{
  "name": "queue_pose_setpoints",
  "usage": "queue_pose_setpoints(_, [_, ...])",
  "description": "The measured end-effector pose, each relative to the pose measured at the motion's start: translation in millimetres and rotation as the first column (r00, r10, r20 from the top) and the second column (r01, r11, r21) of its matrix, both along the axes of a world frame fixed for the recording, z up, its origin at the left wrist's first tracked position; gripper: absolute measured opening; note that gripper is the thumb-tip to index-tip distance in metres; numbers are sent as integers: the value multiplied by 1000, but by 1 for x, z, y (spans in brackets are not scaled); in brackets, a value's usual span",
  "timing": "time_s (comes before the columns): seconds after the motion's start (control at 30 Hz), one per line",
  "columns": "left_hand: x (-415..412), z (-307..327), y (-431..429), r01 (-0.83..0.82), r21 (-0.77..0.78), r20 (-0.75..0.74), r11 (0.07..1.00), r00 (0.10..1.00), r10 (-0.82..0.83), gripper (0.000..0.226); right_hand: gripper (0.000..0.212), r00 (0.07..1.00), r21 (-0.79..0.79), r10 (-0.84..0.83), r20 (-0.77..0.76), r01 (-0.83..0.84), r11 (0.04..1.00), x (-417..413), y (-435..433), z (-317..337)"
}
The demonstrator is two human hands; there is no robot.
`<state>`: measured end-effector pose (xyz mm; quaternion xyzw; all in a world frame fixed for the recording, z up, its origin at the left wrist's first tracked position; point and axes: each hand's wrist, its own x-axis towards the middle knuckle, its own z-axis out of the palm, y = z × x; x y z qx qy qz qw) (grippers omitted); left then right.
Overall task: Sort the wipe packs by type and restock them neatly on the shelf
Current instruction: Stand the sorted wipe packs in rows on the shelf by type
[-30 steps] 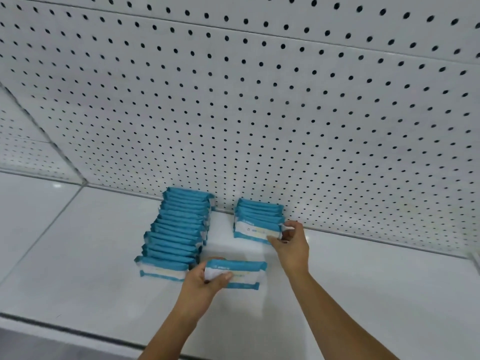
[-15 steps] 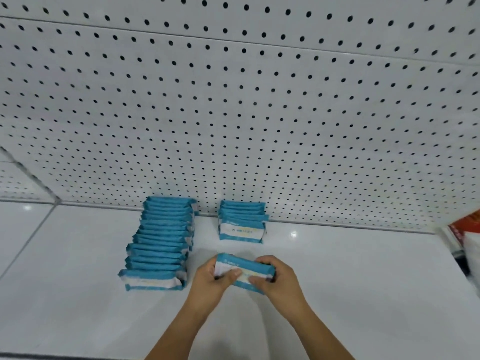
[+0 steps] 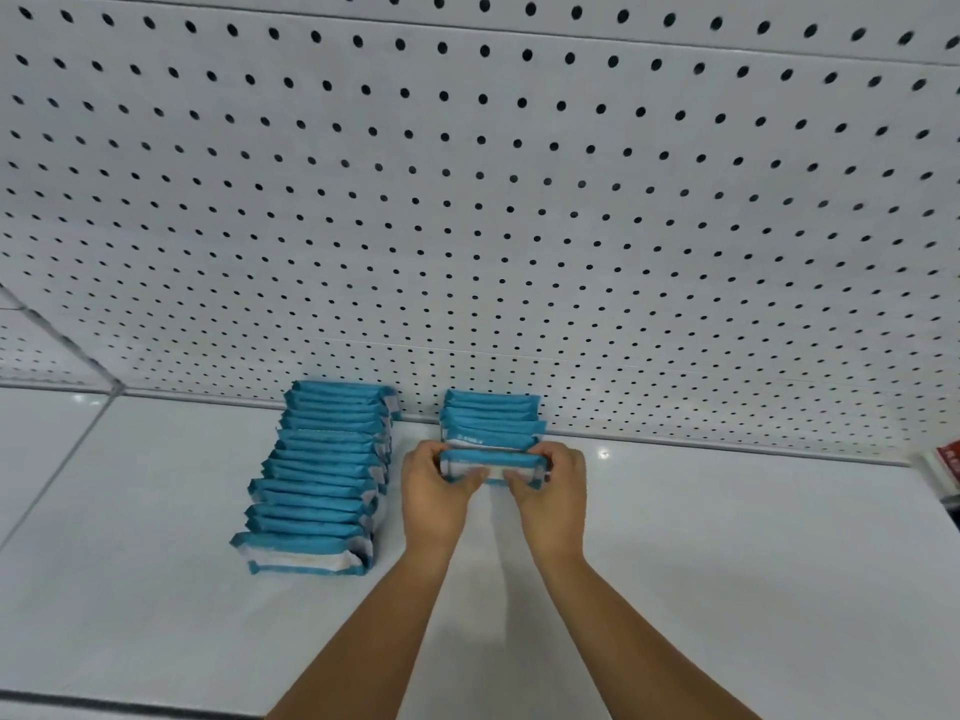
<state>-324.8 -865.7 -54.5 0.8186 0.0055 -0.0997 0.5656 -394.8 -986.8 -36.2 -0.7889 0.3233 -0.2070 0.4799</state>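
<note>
A white shelf board is seen from above, closed at the back by a white pegboard panel full of dark holes. Two rows of teal wipe packs are stood on edge upon it, each running from the panel toward the front: a long row on the left and a short row on the right (only a few packs are counted there), with a bare strip of shelf between them.

One more wipe pack is held just in front of the short row, close against its front pack. It is gripped at both ends. The left hand is closed around its left end and the right hand around its right end, and both thumbs are pressed on the near face.

The step in hand is judged to be the adding of this pack to the short row. For the next move the pack must be set upright and flat against the front pack, with its ends aligned to those behind. Then both hands must be taken away without the pack being tipped forward. The packs look soft, so a lean is to be expected if the release is careless.

At the right edge a red and white object is partly seen. It is perhaps another package, but too little of it is shown to tell. It is well apart from the rows. Nothing is seen in the way of the placing. The long row is just beside the left hand and could be knocked by it.
</note>
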Motion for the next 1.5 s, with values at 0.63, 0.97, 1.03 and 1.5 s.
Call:
queue_pose_setpoints(0.63, [25,-13,-15,83,226,107,971,988,-110,108,84,975,190,221,-20,-213,958,16,-25,-22])
queue_pose_setpoints(0.97, [32,-1,-19,243,491,32,836,955,-296,63,69,941,-68,263,-212,-282,957,25,-24,-33])
queue_pose_setpoints(1.03, [31,2,-17,251,462,-5,850,960,-280,75,66,934,-77,277,-226,-301,951,25,-26,-29])
queue_pose_setpoints(1.5, [-99,47,2,72,19,20,997,997,-72,57,73,975,255,217,-47,-198,946,-92,-30,36])
